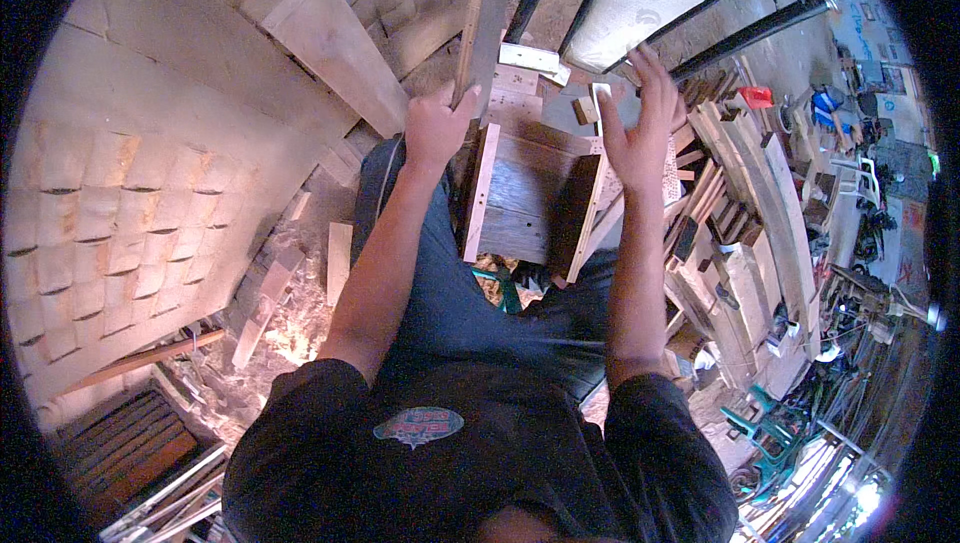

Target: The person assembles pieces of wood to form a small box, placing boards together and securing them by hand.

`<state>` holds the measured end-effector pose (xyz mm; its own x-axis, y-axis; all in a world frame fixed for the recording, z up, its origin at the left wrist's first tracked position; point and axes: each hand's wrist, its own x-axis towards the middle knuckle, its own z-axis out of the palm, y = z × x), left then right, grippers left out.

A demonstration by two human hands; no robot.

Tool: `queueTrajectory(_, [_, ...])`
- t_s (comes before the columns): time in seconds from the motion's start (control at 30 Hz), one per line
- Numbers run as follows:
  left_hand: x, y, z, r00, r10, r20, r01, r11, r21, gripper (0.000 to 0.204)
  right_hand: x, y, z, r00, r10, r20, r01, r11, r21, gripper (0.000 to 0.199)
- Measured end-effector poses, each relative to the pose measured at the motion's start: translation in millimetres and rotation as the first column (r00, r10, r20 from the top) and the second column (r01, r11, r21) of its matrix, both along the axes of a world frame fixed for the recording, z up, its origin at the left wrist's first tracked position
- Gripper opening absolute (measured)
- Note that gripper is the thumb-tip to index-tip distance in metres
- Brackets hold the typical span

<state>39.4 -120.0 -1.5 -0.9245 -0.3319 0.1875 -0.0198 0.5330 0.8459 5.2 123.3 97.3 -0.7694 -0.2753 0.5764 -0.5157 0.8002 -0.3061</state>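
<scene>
My left hand [436, 130] is closed round the lower end of a narrow wooden board [483, 38], which points away from me. My right hand [642, 121] holds nothing; its fingers stretch forward and apart, slightly blurred, beside a black metal chair frame. Between my two hands, over my lap, sits a box-like wooden piece [520, 188] with a dark base panel and two paler side rails. Small holes dot the left rail [481, 188]. Just beyond it lie small wood blocks, one a pale block [528, 58].
A chair with a pale patterned seat [650, 3] stands ahead. On the left, a wide plank [335, 43] leans by a block wall [130, 213]. Stacked timber offcuts [745, 213] crowd my right side, with a green plastic object [765, 433] nearer me. Shavings [300, 328] cover the floor at left.
</scene>
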Motion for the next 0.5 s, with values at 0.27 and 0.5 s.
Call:
queueTrajectory(0.27, [-26, 19, 5, 0.998, -0.051, 0.034, 0.055, 0.990, -0.133, 0.043, 218, 63, -83, 0.862, -0.237, 0.448, 0.238, 0.970, 0.056, 0.039])
queueTrajectory(0.5, [-28, 48, 11, 0.986, -0.018, 0.164, 0.067, 0.952, -0.299, 0.040, 202, 74, -117, 0.782, -0.079, 0.618, 0.338, 0.887, -0.315, 0.035])
